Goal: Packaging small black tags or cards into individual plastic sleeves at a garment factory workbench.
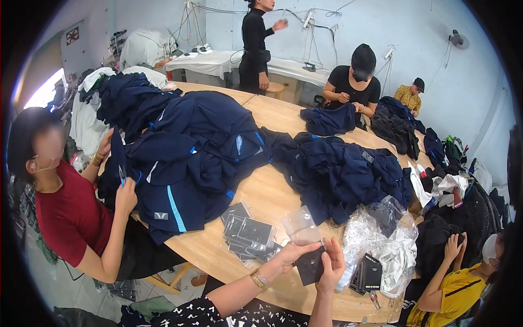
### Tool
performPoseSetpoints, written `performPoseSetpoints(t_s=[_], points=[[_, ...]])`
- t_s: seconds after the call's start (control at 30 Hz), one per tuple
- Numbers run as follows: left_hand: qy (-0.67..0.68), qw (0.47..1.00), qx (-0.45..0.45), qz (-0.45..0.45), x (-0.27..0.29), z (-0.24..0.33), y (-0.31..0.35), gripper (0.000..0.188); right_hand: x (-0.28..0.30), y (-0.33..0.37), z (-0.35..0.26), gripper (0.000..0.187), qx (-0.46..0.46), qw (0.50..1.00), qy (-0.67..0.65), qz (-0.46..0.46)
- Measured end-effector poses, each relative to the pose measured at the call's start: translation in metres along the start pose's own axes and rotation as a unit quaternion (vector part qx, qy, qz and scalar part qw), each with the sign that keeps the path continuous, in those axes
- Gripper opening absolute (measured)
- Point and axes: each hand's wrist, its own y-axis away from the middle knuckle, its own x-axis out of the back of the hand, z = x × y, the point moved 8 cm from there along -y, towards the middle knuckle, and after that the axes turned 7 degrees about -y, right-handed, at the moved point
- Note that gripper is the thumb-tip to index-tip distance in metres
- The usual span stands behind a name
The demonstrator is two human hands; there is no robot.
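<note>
Both my hands are together over the near part of the wooden table. Between them is a black card (309,268), with a small clear plastic bag (301,223) rising above it. Whether the card sits inside the bag cannot be told. My left hand (292,256) closes on the card's left side, thumb and fingers pinching near the top. At its right edge, my right hand (330,266) is curled with fingertips against the card. Left of my hands lies a loose pile of dark cards in clear sleeves (249,233). A stack of black printed cards (369,274) stands to the right.
Crumpled clear plastic bags (376,234) lie beside the card stack, with small thread snips (375,300) nearer. Heaps of navy garments (190,152) cover the table beyond. A person in dark red (71,212) holds scissors at left; a person in yellow (452,291) works at right.
</note>
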Motion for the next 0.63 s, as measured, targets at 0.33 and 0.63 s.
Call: performPoseSetpoints(t_s=[0.33,0.63], points=[[0.029,0.989,-0.135,0.053,-0.012,0.009,0.008,0.025,0.001,-0.001,-0.012,0.03,0.058,0.998,0.007,-0.004],[-0.047,0.985,-0.157,0.053,-0.013,0.025,0.01,0.035,0.007,0.004,-0.023,0.019,0.116,0.988,0.028,0.099]])
